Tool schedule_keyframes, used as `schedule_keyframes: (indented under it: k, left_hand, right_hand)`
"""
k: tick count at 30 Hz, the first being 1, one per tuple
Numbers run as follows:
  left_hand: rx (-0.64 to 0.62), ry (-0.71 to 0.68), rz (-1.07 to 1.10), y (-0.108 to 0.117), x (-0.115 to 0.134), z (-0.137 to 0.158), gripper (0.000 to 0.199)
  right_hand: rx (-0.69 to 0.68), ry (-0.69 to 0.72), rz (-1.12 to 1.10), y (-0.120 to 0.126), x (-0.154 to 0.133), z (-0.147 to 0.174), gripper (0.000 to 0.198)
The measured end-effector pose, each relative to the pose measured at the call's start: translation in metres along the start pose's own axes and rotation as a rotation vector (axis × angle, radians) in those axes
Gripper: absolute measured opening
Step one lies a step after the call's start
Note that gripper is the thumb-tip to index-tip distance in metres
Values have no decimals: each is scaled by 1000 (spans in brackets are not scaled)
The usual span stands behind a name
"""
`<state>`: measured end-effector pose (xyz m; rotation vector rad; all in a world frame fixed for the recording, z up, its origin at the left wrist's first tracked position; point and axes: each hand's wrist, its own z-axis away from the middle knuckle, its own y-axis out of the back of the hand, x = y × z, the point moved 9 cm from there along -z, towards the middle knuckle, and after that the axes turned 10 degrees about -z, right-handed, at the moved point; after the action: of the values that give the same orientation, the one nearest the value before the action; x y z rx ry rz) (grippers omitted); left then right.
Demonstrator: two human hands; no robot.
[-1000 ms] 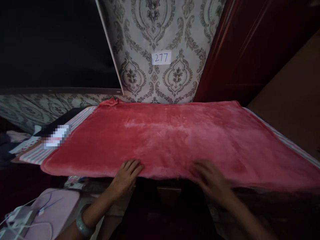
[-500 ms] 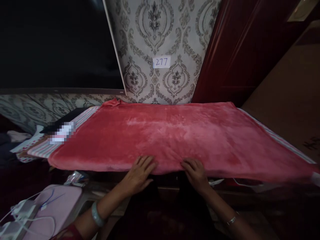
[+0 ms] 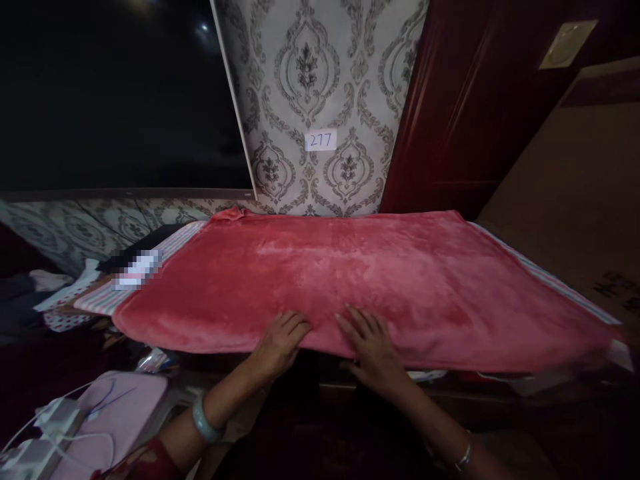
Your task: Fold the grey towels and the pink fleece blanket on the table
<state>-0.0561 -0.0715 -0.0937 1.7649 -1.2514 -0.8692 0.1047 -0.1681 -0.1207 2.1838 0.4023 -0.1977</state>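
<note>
A plush red blanket (image 3: pixel 320 270) (pale-streaked) lies flat, right hand (image 3: pixel 373 347) spread, left hand (image 3: pixel 280 341) unclear in grip.

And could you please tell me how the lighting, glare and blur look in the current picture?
Head view: dim, deep shadow below the red blanket; head view: small glare spot high on the black screen; head view: the blanket's near right corner looks blurred, but the wall label is readable.
</note>
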Motion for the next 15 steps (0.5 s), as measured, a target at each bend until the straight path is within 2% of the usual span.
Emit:
schedule_keyframes:
  k: [3,5,8,11,13,15]
  left_hand:
    - [17,-36,7,16,6,2,43]
    - [19,-59,5,19,11,7,43]
    - [-67,-68,18,4,17,20,41]
    - [-140,-65,44,-18,17,35,37]
    - [-87,-45,-5,-23,9,44,36]
    - [-19,23,-109,-20,-8,55,38]
  right_hand:
    - [99,55,15,7,0,5,79]
    - [143,105,-17,17,6,13,83]
    - [172,185,-16,29,9,30,76]
    - [189,241,2,29,5,47,56]
    - [197,245,-14,27,5,57,46]
    - [208,238,-41,27,11,66,45]
